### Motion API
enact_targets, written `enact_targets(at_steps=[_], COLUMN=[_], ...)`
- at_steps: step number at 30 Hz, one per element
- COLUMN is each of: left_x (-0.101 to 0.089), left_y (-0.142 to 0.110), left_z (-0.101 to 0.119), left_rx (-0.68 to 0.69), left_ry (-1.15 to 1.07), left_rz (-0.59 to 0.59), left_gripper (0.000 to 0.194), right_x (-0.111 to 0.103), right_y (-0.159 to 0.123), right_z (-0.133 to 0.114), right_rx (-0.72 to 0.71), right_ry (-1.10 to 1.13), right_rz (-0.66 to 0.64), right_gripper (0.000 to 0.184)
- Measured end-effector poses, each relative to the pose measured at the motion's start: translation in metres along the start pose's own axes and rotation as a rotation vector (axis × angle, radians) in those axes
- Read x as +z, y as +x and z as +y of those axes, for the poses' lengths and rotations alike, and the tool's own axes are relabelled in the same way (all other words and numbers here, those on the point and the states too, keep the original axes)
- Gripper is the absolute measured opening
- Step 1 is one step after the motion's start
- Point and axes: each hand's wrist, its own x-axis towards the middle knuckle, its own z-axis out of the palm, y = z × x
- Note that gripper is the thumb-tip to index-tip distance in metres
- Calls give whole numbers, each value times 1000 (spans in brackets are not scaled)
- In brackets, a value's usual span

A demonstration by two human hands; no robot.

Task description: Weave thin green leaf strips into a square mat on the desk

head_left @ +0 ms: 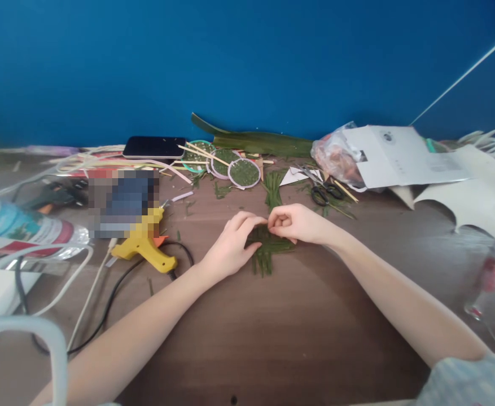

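A small mat of crossed green leaf strips (264, 263) lies on the brown table between my hands, its strips woven over and under. My left hand (232, 245) is at its left side, thumb and index finger apart, the thumb close to the strips. The index fingertip reaches across the mat to my right hand (296, 224). My right hand's fingers are curled in a pinch over the upper right of the mat, on a thin leaf strip mostly hidden by them. Loose strip ends (273, 190) fan out beyond both hands.
Scissors (320, 194) and a white paper piece (293, 175) lie behind my right hand. Round woven discs (244, 172), sticks and a phone (154, 147) line the wall. A yellow glue gun (145, 248) with cords lies left. A white box (399, 158) is at right.
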Motion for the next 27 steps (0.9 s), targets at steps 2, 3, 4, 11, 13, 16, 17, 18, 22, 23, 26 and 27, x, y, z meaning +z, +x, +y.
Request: enact_targets(at_steps=[2,3,4,11,13,16,17,18,22,23,26,27], left_x=[0,0,0,-1,-1,-1,-1,-1,0,-1,-1,-1], left_y=[0,0,0,0,0,-1,-1,-2,-3,-3,-3,-4], left_z=[0,0,0,0,0,1,1,1,1,1,2,2], left_rx=[-8,-17,-29,-114,-124,-114,-111,-110,-117,-117,-114,-112], left_ry=[70,97,114,51,43,76,93,107,129,135,154,161], left_rz=[22,33,45,29,26,33,33,31,13,14,14,12], left_gripper=[40,40,40,42,43,42,41,41,37,37,37,37], right_x=[1,1,1,-1,-2,-3,-3,-4,-5,-5,-3,-2], right_y=[0,0,0,-1,0,0,0,0,0,0,1,1], right_z=[-1,-2,-3,-5,-5,-5,-6,-6,-7,-7,-8,-8], right_rx=[5,10,15,11,6,8,12,18,38,46,75,86], right_ry=[-6,-4,-2,-27,-43,-56,-57,-55,-25,-17,-25,-37], right_rz=[1,2,2,-14,-23,-41,-46,-51,-68,-69,-51,-38], right_gripper=[6,6,6,4,4,5,6,6,6,7,10,12])
